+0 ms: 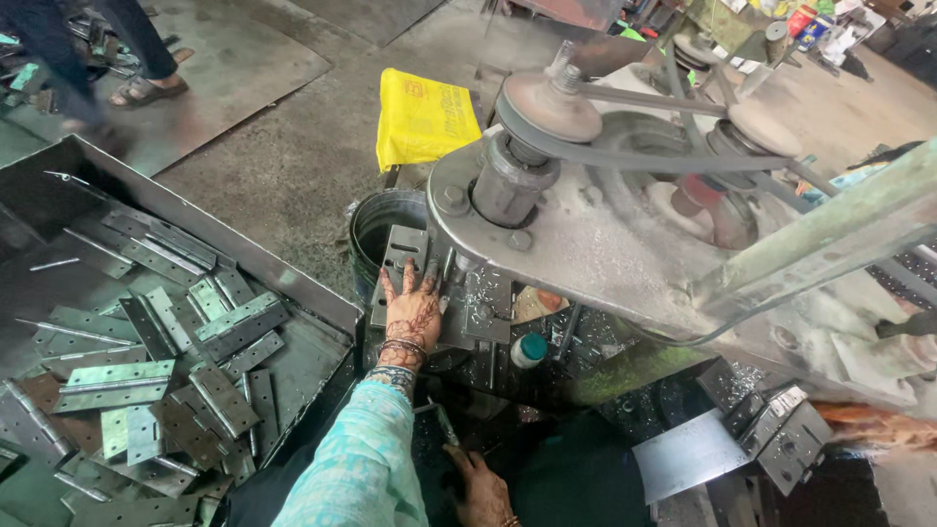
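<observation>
Left hand [412, 310] fingers spread, pressing hinge plate [404, 256] under drill head; right hand [485, 485] at 6 o'clock, grip unclear; likely drilling next.

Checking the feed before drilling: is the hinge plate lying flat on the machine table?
Flat: the hinge plate lies on the machine table, the left hand spread on it.

Daylight is soft and even, brightest on the concrete floor [293, 166] near the top edge. Pale glare sits on the dusty machine plate [586, 244] and on the hinges [117, 381] in the tray at left. Beneath the machine, along the bottom edge, it is dim. A walking person's feet [146, 90] at top left are motion-blurred. Wide-lens distortion bends lines towards the corners.
</observation>
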